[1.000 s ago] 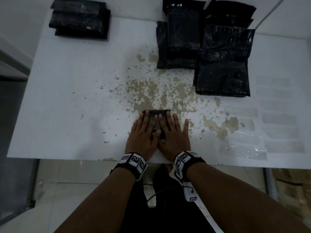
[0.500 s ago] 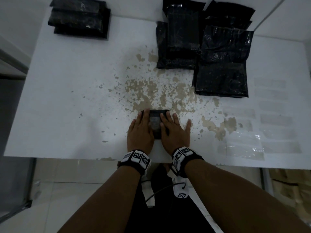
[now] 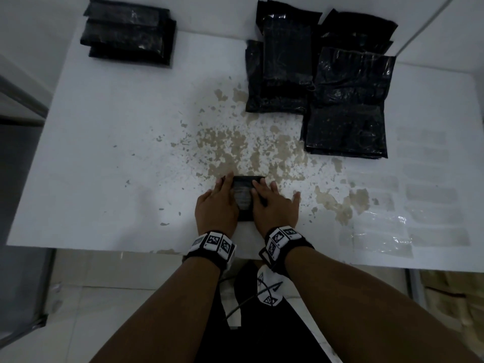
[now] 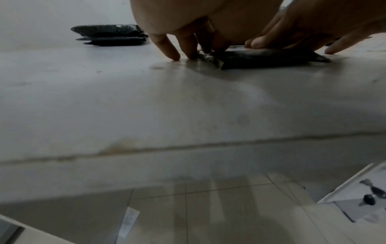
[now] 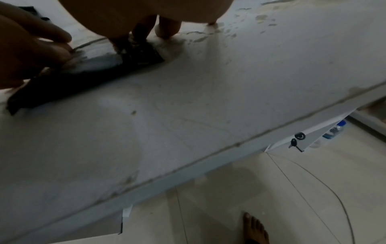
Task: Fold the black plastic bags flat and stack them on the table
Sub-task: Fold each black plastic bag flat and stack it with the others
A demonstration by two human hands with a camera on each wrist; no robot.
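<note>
A small folded black bag (image 3: 243,199) lies flat near the front edge of the white table (image 3: 104,158). My left hand (image 3: 217,203) presses its left side with straight fingers, and my right hand (image 3: 272,205) presses its right side the same way. In the left wrist view the left hand (image 4: 183,43) touches the bag (image 4: 271,57) at its left corner. In the right wrist view the right hand (image 5: 146,19) bears on the bag's (image 5: 83,77) far end. A stack of folded bags (image 3: 128,30) sits at the far left. A pile of unfolded bags (image 3: 343,95) lies at the far right.
The table's paint is worn away in a brown patch (image 3: 248,150) just beyond the bag. Clear tape strips and a plastic film (image 3: 379,231) lie on the right side. Tiled floor and my bare foot (image 5: 254,229) show below the front edge.
Both hands have slid apart to the bag's sides, so its middle now shows between them. The bag has stayed in place.
</note>
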